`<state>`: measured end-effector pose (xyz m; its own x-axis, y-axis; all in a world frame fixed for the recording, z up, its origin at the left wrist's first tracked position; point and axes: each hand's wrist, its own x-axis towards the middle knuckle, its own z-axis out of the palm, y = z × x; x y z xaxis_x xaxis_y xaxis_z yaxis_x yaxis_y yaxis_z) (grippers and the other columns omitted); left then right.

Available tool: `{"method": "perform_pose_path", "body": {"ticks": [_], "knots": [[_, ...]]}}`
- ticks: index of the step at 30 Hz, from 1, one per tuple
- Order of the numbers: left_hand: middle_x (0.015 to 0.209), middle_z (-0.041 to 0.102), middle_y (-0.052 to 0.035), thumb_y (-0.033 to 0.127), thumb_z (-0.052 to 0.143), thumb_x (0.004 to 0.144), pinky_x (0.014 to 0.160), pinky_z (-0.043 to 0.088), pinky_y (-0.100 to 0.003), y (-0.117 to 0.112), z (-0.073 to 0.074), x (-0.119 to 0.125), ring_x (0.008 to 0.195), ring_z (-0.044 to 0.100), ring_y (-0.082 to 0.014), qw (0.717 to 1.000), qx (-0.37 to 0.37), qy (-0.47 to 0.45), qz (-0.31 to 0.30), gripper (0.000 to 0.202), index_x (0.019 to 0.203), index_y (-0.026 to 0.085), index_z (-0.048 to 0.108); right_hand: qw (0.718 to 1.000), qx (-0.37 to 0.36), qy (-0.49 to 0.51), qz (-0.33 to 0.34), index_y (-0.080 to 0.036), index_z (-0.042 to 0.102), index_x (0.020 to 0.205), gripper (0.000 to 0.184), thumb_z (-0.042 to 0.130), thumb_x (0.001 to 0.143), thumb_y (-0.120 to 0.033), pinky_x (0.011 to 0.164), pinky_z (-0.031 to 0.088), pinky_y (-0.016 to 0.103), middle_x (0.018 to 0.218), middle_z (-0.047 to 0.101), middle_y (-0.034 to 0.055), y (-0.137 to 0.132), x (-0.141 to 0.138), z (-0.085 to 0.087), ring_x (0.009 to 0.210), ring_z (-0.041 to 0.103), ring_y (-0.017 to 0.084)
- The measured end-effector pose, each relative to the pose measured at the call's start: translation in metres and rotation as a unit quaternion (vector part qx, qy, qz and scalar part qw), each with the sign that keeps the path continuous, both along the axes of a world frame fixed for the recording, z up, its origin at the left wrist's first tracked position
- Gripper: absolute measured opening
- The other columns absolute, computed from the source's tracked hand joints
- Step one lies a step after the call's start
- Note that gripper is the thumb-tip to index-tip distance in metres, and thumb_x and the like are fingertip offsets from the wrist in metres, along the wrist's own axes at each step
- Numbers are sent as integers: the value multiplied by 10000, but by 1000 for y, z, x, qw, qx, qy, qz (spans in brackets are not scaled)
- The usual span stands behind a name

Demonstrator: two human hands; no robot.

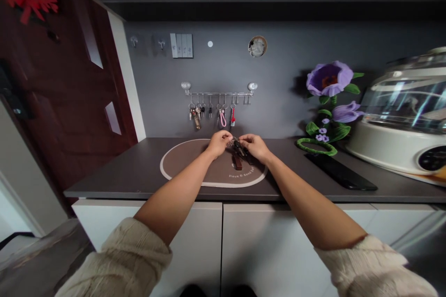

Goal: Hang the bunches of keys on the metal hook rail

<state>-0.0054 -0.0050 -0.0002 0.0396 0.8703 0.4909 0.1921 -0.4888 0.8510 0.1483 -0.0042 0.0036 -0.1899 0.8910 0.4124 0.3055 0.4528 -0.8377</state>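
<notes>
A bunch of keys [239, 149] with a dark red fob [237, 163] hangs between my two hands, just over the brown oval mat [188, 162]. My left hand [220, 143] pinches at the top of the bunch, near its ring. From the other side my right hand [255, 145] also pinches the bunch, thumb against fingers. The exact grip points are too small to make out. Behind my hands, a metal hook rail [219, 94] on the wall carries several key sets, among them one with a pink loop [223, 118] and one with a red tag [233, 116].
On the right of the dark counter [121, 167] lie a black flat slab [339, 171], purple artificial flowers [329, 79] with a green ring base, and a white appliance with a clear cover [393, 134]. A dark shelf overhangs the back. A red-brown door [87, 79] stands left.
</notes>
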Motion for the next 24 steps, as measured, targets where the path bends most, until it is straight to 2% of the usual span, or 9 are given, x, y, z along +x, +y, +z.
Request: {"method": "perform_pose_path", "body": {"ticks": [4, 11, 18, 24], "knots": [[611, 508, 10, 239, 532, 674, 506, 364, -197, -2, 2, 1, 544, 451, -77, 999, -13, -45, -9, 128, 728, 125, 554, 997, -30, 55, 39, -140, 583, 770, 176, 569, 645, -263, 542, 384, 205, 666, 585, 6, -12, -3, 7, 562, 484, 82], [691, 583, -21, 317, 584, 635, 535, 364, -202, -6, 6, 1, 612, 492, -93, 996, -19, -88, -19, 224, 761, 132, 597, 995, -55, 77, 37, -144, 595, 765, 249, 573, 647, -362, 458, 329, 188, 603, 558, -4, -21, -6, 13, 488, 427, 65], [714, 612, -30, 340, 619, 603, 545, 369, -205, -7, 8, 3, 604, 497, -86, 992, -22, -117, -27, 261, 757, 128, 619, 994, -55, 86, 48, -148, 596, 785, 317, 619, 596, -401, 470, 324, 190, 623, 564, -9, -22, -6, 14, 503, 430, 63], [678, 600, -19, 359, 637, 591, 533, 366, -195, -9, 8, 4, 584, 486, -73, 992, -21, -116, -31, 297, 767, 120, 622, 992, -37, 112, 54, -144, 589, 725, 322, 647, 555, -411, 500, 335, 199, 599, 556, -20, -19, -6, 12, 507, 431, 62]]}}
